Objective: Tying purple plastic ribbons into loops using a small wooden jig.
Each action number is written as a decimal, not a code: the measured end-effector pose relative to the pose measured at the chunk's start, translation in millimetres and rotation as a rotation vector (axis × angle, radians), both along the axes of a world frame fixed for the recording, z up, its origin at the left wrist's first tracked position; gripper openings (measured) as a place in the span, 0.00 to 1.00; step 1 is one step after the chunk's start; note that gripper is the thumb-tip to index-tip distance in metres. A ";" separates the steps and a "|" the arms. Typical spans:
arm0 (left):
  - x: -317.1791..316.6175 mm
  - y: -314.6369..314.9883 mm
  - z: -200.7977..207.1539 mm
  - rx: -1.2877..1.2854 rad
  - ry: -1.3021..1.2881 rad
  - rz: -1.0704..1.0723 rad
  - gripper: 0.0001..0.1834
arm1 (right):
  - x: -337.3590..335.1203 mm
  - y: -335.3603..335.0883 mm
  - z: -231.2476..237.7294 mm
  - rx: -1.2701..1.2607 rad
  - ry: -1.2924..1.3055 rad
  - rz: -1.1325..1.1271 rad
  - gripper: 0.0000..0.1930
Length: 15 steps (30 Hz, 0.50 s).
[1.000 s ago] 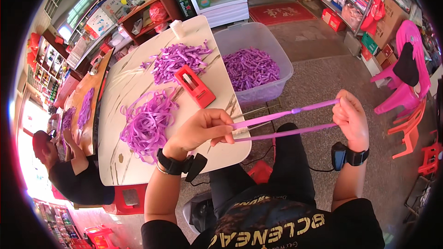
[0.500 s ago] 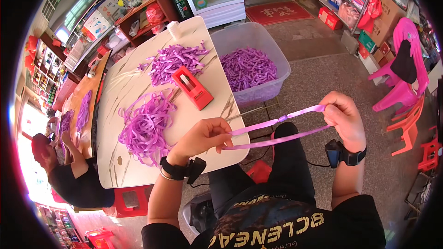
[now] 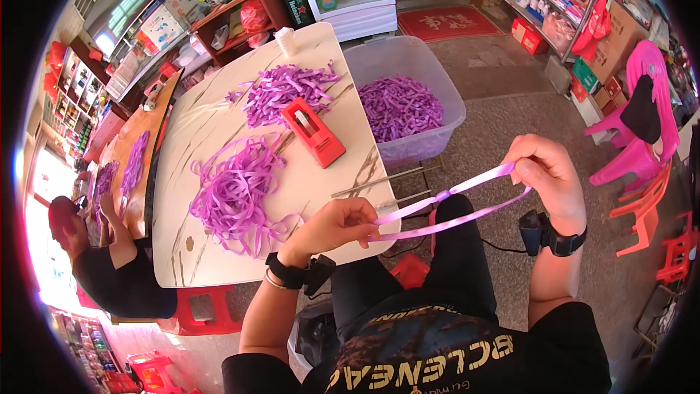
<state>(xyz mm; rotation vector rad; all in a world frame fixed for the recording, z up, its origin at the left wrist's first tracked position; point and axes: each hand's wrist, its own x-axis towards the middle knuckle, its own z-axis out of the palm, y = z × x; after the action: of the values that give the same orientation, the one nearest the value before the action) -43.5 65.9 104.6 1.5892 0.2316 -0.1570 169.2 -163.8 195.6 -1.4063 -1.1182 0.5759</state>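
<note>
A loop of shiny purple ribbon [image 3: 481,178] stretches between my two hands, with a small knot [image 3: 443,195] in its upper strand. My left hand [image 3: 337,228], closed on the loop's left end, is over the table's near right corner. The other end is pinched between the thumb and fingers of my right hand [image 3: 548,175], out past the table edge. A tangled heap of long purple ribbon [image 3: 235,193] lies beside my left hand. Farther back are a pile of short purple ribbon pieces [image 3: 284,93] and a red tape dispenser [image 3: 326,149].
A translucent plastic tub [image 3: 453,111] full of purple ribbon pieces [image 3: 401,106] stands right of the marble-patterned table [image 3: 175,244]. Two thin rods [image 3: 379,182] jut past the table edge. A white spool [image 3: 286,41] stands at the back. Another person [image 3: 117,266] sits at the left.
The loop's lower strand sags more, and its two strands spread wider at the right. My left hand has shifted slightly right and down, showing more of the rods. The whole view has shifted a little.
</note>
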 end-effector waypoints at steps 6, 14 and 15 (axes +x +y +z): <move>-3.9 -3.9 -8.3 -0.024 -0.078 0.058 0.05 | 0.7 1.9 7.1 0.106 -0.321 -0.052 0.05; 16.1 -37.2 -23.3 -0.053 -0.410 0.728 0.05 | -12.7 14.6 9.0 0.387 -0.735 -0.395 0.11; 17.4 -40.6 -25.4 -0.080 -0.471 0.799 0.05 | -14.6 15.6 9.1 0.388 -0.737 -0.397 0.11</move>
<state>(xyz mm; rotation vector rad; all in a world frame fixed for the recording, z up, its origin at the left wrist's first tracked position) -26.1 25.3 79.2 1.3041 0.4613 0.8064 154.6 -148.2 204.7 -1.4654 -1.3672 -0.4699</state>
